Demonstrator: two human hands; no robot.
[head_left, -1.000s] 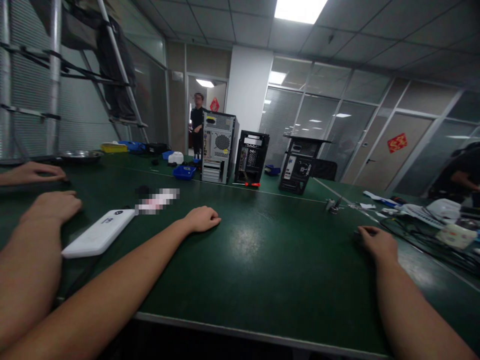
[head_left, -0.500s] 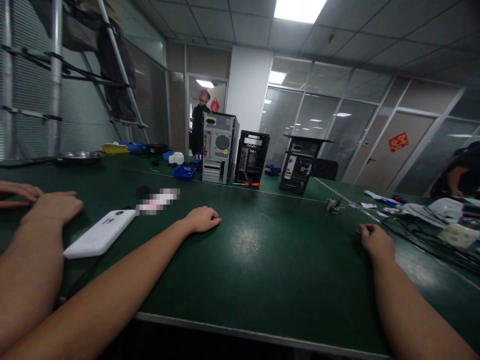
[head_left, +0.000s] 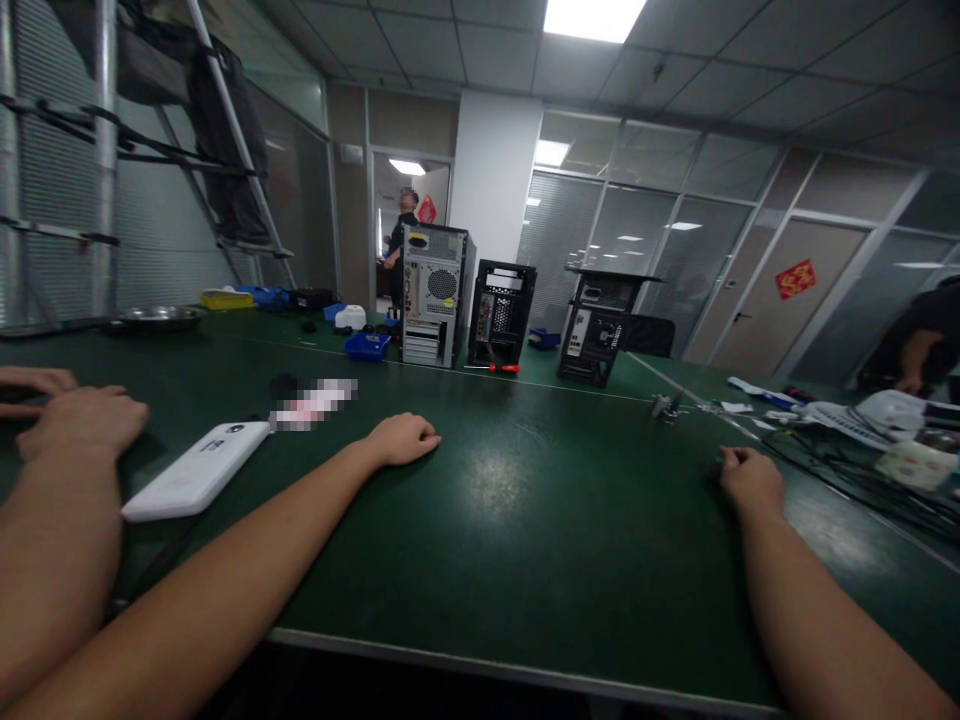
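Far left on the green table (head_left: 525,560), a co-worker's hand (head_left: 82,422) rests by a white flat device (head_left: 196,468), probably light, stiff and slick, best pinched by its long edges. Near it, rightward, the left hand (head_left: 403,440) lies loosely clenched, empty. The right hand (head_left: 750,480) curls; whether it grips anything cannot be told.

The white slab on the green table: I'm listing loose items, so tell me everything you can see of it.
The white slab is a flat, round-cornered rectangle, smooth plastic by its look, with a small dark spot and a faint mark near its far end. It lies flat on the green table, slanting away to the right. Nothing grips it: the left hand rests to its right, a co-worker's fist to its left.
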